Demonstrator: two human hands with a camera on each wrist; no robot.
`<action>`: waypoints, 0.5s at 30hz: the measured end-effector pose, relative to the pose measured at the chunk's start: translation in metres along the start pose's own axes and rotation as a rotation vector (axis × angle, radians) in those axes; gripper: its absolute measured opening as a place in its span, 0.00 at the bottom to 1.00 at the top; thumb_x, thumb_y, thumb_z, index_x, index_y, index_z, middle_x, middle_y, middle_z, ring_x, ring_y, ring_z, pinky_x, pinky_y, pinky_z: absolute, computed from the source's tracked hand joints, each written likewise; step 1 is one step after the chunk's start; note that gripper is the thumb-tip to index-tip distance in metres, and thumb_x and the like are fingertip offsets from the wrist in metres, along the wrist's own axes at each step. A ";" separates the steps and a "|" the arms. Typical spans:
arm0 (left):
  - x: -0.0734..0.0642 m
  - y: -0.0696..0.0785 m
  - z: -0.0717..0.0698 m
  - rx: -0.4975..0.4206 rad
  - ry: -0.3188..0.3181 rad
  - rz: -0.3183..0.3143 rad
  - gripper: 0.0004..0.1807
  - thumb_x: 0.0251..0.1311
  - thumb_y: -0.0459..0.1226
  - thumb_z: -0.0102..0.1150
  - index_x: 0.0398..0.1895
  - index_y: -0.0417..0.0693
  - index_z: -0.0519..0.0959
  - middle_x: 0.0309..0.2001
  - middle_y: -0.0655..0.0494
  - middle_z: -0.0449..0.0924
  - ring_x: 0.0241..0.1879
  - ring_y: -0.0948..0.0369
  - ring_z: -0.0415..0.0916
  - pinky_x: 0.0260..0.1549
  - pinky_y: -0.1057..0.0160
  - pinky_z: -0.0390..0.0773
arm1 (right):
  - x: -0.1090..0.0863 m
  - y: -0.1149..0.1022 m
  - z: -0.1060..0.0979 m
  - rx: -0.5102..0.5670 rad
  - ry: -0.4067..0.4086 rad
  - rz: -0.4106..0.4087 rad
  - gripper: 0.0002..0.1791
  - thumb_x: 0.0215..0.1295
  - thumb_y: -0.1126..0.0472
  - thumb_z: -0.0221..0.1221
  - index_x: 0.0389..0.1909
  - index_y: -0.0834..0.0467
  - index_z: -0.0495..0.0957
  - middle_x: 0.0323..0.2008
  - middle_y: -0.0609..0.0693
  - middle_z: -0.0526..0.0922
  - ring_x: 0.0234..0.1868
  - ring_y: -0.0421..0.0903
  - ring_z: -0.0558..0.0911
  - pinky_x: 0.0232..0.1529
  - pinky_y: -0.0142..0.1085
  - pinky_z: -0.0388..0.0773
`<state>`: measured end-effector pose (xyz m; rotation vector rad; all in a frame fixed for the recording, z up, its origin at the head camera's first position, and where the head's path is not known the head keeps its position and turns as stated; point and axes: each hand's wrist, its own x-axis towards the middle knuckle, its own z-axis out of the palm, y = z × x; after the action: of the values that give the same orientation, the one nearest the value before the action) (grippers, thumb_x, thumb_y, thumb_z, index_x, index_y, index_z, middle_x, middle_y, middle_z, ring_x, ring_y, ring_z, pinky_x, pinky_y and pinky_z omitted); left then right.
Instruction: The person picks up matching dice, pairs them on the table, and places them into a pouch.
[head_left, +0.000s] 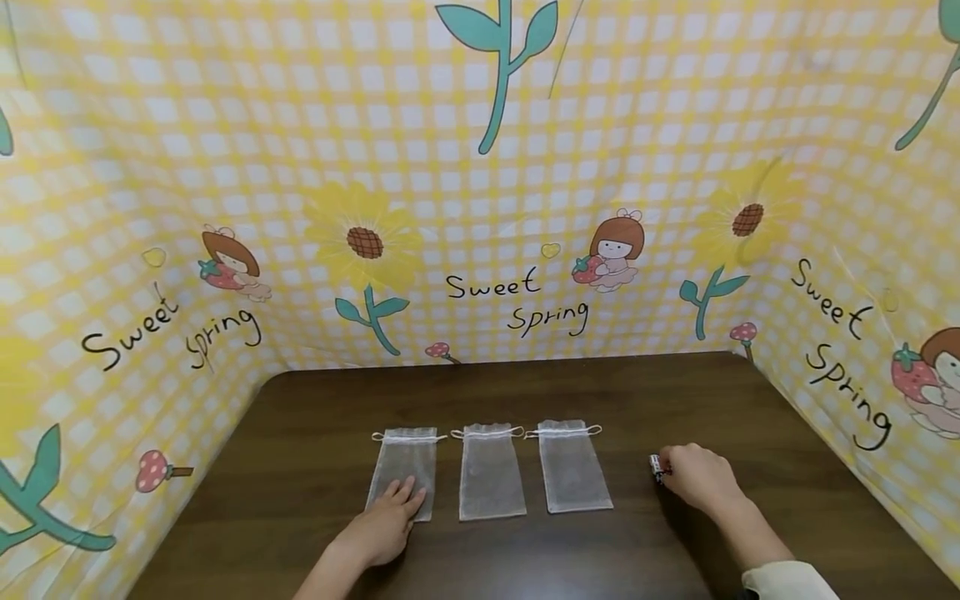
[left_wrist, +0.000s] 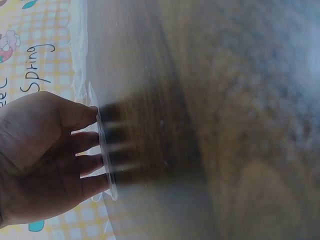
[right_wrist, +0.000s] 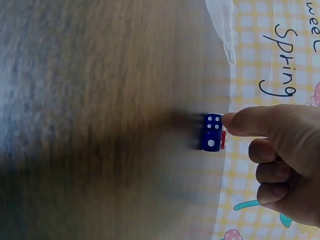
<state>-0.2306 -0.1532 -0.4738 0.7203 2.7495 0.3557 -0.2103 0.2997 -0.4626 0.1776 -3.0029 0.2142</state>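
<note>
Three sheer white drawstring bags lie flat in a row: the left bag (head_left: 406, 467), the middle bag (head_left: 491, 471) and the right bag (head_left: 573, 467). My left hand (head_left: 388, 518) rests on the lower part of the left bag, its fingers straight and spread. At the right, my right hand (head_left: 701, 475) is at a small cluster of dice (head_left: 656, 468). Two blue dice (right_wrist: 211, 132) show in the right wrist view, with a red die (right_wrist: 223, 140) behind. The thumb tip meets the blue dice's edge and the lower fingers are curled; I cannot tell whether a die is pinched.
The dark wooden table (head_left: 525, 392) has rounded back corners. A yellow checked cloth (head_left: 480, 200) with flower and girl prints hangs around its back and sides.
</note>
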 end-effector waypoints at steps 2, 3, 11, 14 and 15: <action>0.001 0.001 -0.001 0.001 -0.003 -0.001 0.25 0.64 0.33 0.49 0.64 0.37 0.64 0.67 0.36 0.54 0.65 0.38 0.47 0.58 0.39 0.55 | -0.001 0.000 -0.001 -0.001 0.000 0.010 0.09 0.48 0.63 0.63 0.19 0.51 0.72 0.18 0.43 0.72 0.20 0.42 0.70 0.18 0.42 0.68; 0.001 0.001 -0.001 0.004 -0.003 -0.001 0.25 0.64 0.33 0.49 0.64 0.37 0.64 0.67 0.36 0.54 0.65 0.38 0.47 0.58 0.40 0.55 | -0.001 -0.001 -0.001 0.002 -0.005 0.011 0.09 0.48 0.64 0.62 0.19 0.51 0.71 0.18 0.43 0.71 0.20 0.43 0.70 0.18 0.43 0.68; -0.001 0.004 -0.002 0.005 0.013 0.010 0.25 0.62 0.32 0.49 0.63 0.36 0.65 0.66 0.35 0.55 0.65 0.37 0.48 0.57 0.40 0.56 | -0.004 -0.005 0.001 0.000 -0.009 0.012 0.13 0.44 0.65 0.59 0.13 0.49 0.65 0.14 0.43 0.67 0.18 0.42 0.67 0.16 0.41 0.65; -0.001 0.004 -0.002 0.005 0.019 0.010 0.24 0.61 0.31 0.49 0.63 0.36 0.66 0.66 0.35 0.55 0.65 0.37 0.49 0.58 0.40 0.56 | -0.006 -0.008 0.001 0.017 -0.022 -0.003 0.14 0.45 0.65 0.61 0.14 0.49 0.64 0.15 0.42 0.65 0.19 0.41 0.66 0.17 0.39 0.63; -0.002 0.004 -0.002 0.004 0.020 0.010 0.24 0.61 0.30 0.49 0.63 0.36 0.66 0.65 0.34 0.55 0.64 0.37 0.49 0.58 0.40 0.56 | -0.006 -0.009 0.000 0.023 -0.028 -0.006 0.15 0.45 0.64 0.61 0.14 0.49 0.64 0.15 0.42 0.65 0.19 0.41 0.66 0.17 0.38 0.63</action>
<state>-0.2283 -0.1512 -0.4709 0.7365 2.7675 0.3612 -0.2029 0.2915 -0.4627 0.1936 -3.0281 0.2476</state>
